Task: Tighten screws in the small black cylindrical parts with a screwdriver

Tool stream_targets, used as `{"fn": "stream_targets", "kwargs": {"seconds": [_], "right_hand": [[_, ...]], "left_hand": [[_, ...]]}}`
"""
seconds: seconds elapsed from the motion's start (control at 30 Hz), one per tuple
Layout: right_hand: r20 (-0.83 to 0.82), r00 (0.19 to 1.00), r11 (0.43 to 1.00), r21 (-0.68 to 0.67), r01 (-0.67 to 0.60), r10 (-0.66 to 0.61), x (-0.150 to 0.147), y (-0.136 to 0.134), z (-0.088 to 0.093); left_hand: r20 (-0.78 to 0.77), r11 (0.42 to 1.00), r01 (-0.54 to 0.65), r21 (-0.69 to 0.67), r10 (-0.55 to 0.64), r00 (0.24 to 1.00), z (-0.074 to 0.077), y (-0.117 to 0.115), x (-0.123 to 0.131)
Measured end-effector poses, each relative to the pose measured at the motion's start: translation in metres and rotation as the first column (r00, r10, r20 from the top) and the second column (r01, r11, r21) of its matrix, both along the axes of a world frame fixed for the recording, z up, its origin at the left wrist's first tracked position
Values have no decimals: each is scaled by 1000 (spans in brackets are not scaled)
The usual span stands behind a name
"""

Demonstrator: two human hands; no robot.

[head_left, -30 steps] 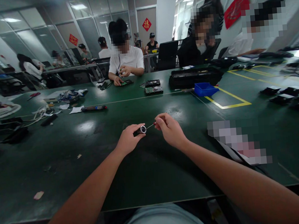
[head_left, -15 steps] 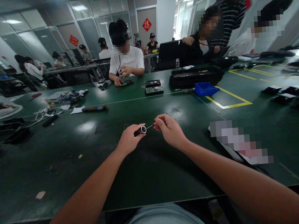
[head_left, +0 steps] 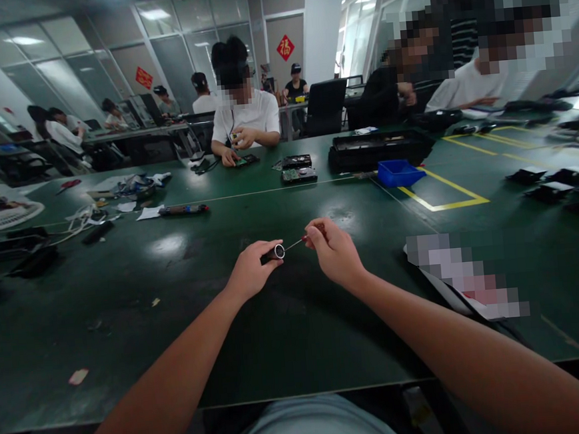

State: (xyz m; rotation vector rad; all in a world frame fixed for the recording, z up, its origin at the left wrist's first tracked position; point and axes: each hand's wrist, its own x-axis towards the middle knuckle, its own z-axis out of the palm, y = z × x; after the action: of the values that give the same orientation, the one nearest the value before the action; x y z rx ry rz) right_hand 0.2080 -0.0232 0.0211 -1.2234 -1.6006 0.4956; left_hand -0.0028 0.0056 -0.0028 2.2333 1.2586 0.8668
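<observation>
Above the green table (head_left: pixel 299 336), my left hand (head_left: pixel 250 271) is closed around a small dark cylinder (head_left: pixel 275 252) whose round end, with a bright silver rim, faces right. My right hand (head_left: pixel 333 252) grips a thin screwdriver (head_left: pixel 294 244) by its red handle, most of which the fingers hide. The metal shaft points left, its tip at the rimmed end of the cylinder. Whether the tip is inside or just in front of it is too small to tell.
Beyond my hands lie a blue tray (head_left: pixel 400 173), a black casing (head_left: pixel 380 149), circuit parts (head_left: pixel 299 175) and a dark tool (head_left: pixel 183 210). Cables and scraps are at the left. A phone-like flat object (head_left: pixel 468 283) lies right. A person (head_left: pixel 245 117) works opposite.
My right hand has moved slightly right with the screwdriver, and more of the shaft shows. My left hand and the cylinder have hardly moved. People at the back right have shifted.
</observation>
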Motion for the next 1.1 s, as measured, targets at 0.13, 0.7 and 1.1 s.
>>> {"fn": "stream_targets", "kwargs": {"seconds": [0.13, 0.7, 1.1], "right_hand": [[-20, 1000, 998, 64, 19, -18, 2, -3, 4], [131, 991, 997, 76, -23, 12, 1, -4, 8], [177, 983, 997, 74, 37, -50, 3, 1, 4]], "left_hand": [[0, 1000, -4, 2, 4, 1000, 0, 0, 0], [9, 1000, 17, -10, -17, 1000, -4, 2, -1], [6, 997, -71, -29, 71, 997, 2, 0, -1]]}}
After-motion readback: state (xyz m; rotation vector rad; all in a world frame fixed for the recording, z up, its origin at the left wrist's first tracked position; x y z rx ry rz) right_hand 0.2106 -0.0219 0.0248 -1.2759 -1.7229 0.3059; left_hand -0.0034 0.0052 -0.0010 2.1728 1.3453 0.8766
